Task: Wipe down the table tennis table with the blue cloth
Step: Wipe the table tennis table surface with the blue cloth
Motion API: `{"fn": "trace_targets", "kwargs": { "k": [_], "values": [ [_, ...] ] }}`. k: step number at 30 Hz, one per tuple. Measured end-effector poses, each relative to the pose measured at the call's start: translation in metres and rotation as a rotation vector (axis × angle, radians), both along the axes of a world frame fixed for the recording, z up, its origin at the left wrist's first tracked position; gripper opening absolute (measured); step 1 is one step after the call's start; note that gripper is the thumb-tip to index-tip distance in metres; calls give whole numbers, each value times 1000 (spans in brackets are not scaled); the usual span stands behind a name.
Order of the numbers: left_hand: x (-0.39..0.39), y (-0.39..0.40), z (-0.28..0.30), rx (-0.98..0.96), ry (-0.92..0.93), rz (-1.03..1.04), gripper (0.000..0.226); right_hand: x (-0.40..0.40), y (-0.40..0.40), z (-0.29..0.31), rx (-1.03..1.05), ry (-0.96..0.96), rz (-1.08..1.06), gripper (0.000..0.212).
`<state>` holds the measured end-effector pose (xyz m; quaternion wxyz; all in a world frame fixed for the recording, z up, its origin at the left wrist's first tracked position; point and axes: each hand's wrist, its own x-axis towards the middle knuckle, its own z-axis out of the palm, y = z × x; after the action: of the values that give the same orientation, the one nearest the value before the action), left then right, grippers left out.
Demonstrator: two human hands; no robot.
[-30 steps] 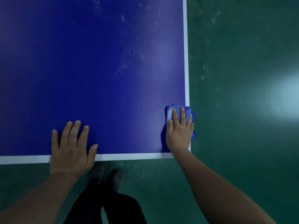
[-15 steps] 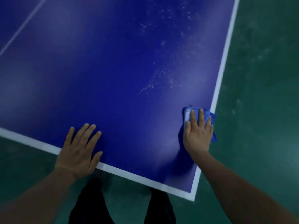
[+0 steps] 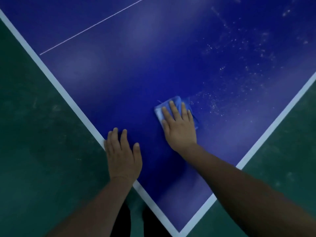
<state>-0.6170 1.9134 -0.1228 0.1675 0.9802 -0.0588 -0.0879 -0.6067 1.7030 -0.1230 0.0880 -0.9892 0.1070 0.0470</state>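
our right hand [image 3: 179, 129] presses flat-fingered on the blue cloth [image 3: 176, 101] near the table [image 3: 119, 69] corner, left hand [image 3: 123, 156] flat beside it; we should sweep firmly through the white specks [image 3: 239, 74] beyond.

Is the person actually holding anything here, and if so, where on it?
Nothing is gripped. The right hand presses flat on top of the blue cloth; the left hand rests flat on the table.

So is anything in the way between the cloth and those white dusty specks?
Nothing visible. The right hand presses the blue cloth flat on the table, and the white specks start just beyond its edge.
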Motion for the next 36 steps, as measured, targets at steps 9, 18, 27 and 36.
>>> {"fn": "trace_targets", "kwargs": {
  "k": [9,18,27,36],
  "values": [
    [-2,-9,-11,32,-38,38,68,63,82,3,112,19,122,54],
    [-1,-9,-12,116,1,23,68,-44,-165,5,-53,92,-678,58],
    [1,-11,-10,137,24,28,69,-64,-2,-1,-63,0,-74,52],
    [3,-14,-7,122,20,25,69,-96,-190,13,-87,74,-535,69]
  ]
}}
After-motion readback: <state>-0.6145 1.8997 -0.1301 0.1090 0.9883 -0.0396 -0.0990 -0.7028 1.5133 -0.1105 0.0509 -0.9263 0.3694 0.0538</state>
